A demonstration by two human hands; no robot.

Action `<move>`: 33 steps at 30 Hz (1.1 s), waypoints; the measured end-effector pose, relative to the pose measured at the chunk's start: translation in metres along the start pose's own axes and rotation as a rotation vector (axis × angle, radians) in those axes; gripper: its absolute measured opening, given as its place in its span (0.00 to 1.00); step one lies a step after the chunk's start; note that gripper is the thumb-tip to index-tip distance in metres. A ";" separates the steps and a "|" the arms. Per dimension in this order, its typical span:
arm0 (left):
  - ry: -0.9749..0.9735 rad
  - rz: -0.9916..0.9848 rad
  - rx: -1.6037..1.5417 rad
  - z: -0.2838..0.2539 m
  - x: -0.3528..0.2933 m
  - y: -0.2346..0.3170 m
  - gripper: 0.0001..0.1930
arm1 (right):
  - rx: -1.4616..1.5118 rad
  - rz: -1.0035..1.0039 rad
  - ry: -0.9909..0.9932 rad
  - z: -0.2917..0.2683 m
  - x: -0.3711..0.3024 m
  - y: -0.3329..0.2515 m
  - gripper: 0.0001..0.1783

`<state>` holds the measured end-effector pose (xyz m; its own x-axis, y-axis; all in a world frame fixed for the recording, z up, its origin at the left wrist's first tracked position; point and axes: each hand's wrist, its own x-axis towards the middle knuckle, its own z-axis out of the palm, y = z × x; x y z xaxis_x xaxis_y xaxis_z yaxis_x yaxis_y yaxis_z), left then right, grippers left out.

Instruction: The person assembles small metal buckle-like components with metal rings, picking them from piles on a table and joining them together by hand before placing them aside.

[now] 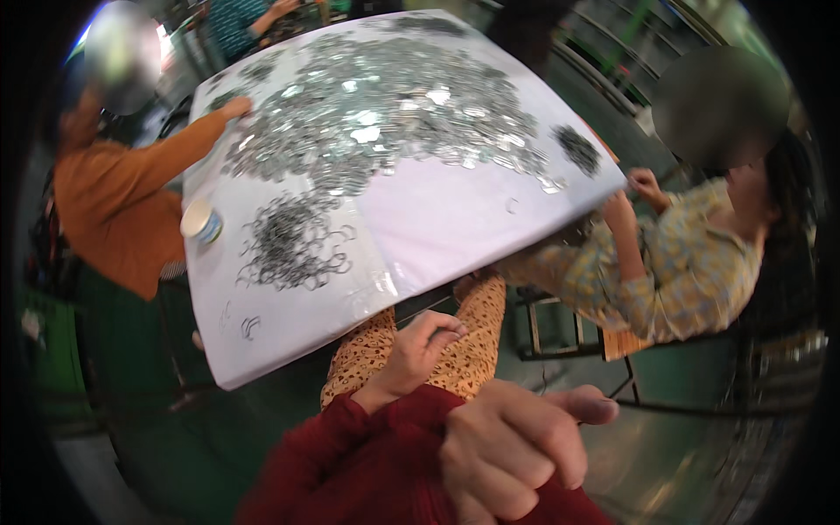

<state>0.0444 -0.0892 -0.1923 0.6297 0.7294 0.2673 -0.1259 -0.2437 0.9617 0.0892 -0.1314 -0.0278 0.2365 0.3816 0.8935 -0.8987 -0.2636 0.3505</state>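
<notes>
My left hand point(423, 346) is in front of the table's near edge, over my lap, its fingers curled and pinched together. Anything between those fingertips is too small to make out. Much nearer the camera, my right hand point(512, 444) is raised with its fingers bent inward and one digit jutting to the right. Whatever it may hold is hidden. On the white-covered table point(455, 223), a heap of dark, thin C-shaped rings point(293, 241) sits at the near left. Behind it spreads a wide pile of shiny flat metal pieces point(394, 96).
A paper cup point(201, 221) stands at the left edge. Loose rings point(251, 328) lie at the near left corner, and another dark heap point(576, 150) is at the right. Co-workers sit left, in an orange sleeve point(166, 149), and right, in a checked shirt point(682, 262).
</notes>
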 end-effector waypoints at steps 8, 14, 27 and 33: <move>0.067 0.008 0.044 -0.019 0.000 -0.020 0.06 | 0.064 0.204 0.160 -0.034 0.003 -0.012 0.19; 0.021 0.169 0.152 -0.022 0.014 -0.040 0.04 | -0.176 0.141 0.347 -0.041 0.019 -0.027 0.24; -0.015 0.217 0.116 -0.038 -0.002 -0.069 0.08 | -2.538 1.311 0.029 -0.301 -0.061 -0.214 0.19; -0.055 0.191 0.140 -0.051 -0.007 -0.062 0.09 | -2.736 1.645 -0.359 -0.337 -0.091 -0.214 0.15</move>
<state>0.0088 -0.0468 -0.2511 0.6456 0.6267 0.4365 -0.1419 -0.4631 0.8748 0.1359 0.1892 -0.2785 -0.3561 0.9105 0.2103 0.9076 0.3906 -0.1540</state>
